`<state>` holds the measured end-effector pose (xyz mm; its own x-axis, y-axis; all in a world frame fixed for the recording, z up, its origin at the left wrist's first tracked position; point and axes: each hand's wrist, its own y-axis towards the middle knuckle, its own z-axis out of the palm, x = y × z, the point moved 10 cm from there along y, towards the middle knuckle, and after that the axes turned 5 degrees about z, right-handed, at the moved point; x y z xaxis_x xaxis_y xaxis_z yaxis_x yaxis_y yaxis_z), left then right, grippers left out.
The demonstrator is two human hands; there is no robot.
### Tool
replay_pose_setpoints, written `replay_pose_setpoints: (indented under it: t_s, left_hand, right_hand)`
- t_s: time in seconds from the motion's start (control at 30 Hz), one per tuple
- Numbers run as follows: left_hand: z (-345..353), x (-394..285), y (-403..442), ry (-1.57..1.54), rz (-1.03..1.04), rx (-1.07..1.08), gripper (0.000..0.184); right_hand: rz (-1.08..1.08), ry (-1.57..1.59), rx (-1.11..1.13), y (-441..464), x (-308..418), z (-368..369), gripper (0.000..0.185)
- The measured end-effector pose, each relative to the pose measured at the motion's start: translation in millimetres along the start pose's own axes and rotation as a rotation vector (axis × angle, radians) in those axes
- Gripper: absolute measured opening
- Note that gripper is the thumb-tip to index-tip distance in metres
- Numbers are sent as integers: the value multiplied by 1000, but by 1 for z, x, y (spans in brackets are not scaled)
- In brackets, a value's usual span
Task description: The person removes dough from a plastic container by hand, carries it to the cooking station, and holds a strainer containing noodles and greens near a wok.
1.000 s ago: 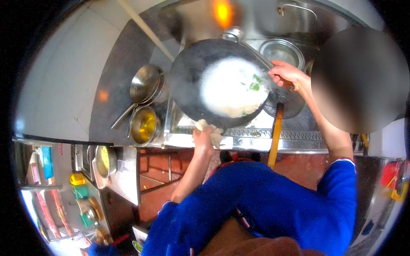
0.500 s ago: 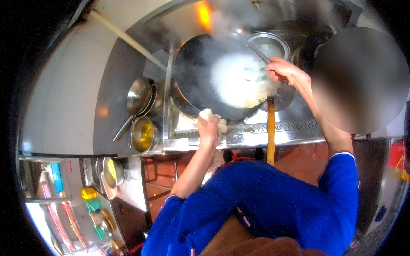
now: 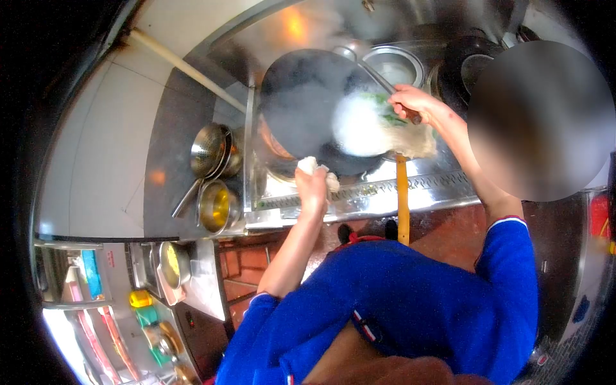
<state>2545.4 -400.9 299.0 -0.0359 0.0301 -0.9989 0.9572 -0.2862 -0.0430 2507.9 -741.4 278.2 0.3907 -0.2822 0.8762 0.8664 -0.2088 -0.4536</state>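
Note:
A large dark wok (image 3: 301,96) is tilted to the right over the stove, with steam rising from it. White liquid with green leaves (image 3: 369,125) lies at its right side and reaches past the rim. My left hand (image 3: 311,186) is closed on a pale cloth (image 3: 308,165) at the wok's near edge. My right hand (image 3: 414,102) grips the handle of a ladle (image 3: 378,76), whose head is near the wok's far rim. Below my right hand, a yellow wooden handle (image 3: 402,199) sticks out over the counter's front edge.
Strainers (image 3: 208,151) and a metal pot of yellow oil (image 3: 218,206) stand left of the stove. A round metal container (image 3: 394,64) sits behind the wok. A bowl of yellow food (image 3: 172,263) is at the lower left. A grey blur covers the right side.
The wok has tilted further to the right, and the white liquid has shifted toward and past its right rim. My right hand and the ladle have moved slightly left. My left hand still holds the cloth.

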Motion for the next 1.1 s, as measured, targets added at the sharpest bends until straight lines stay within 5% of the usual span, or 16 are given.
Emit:
replay_pose_setpoints:
  t_s: [0.27,0.37,0.47,0.6,0.7,0.9,1.0,1.07,1.1]
  left_hand:
    - [-8,10,1,242,73,-28,37]
    - [-6,-4,1,364,196,-67,36]
    - [8,-33,-8,398,268,4,35]
    - [25,-57,-17,559,478,53,35]
    - [33,-70,-25,672,587,56,35]
    - [27,-92,-41,813,695,87,40]
    - [-10,-64,-25,589,484,40,40]
    - [-40,-50,-16,576,577,-54,37]
    - [-56,-31,-13,400,387,-80,35]
  right_hand:
    - [25,44,-37,-11,-6,3,9]
    - [40,37,-50,-20,-9,1,49]
    - [39,10,-85,-36,-7,-3,7]
    - [-14,124,-161,-44,-12,-13,9]
    - [-9,68,-91,-41,-19,-18,65]
    - [-67,146,-112,-67,-7,2,68]
    - [-96,79,-44,-59,-4,17,68]
    - [-66,-24,-85,-68,0,38,74]
    - [-79,-7,-62,-46,-14,43,76]
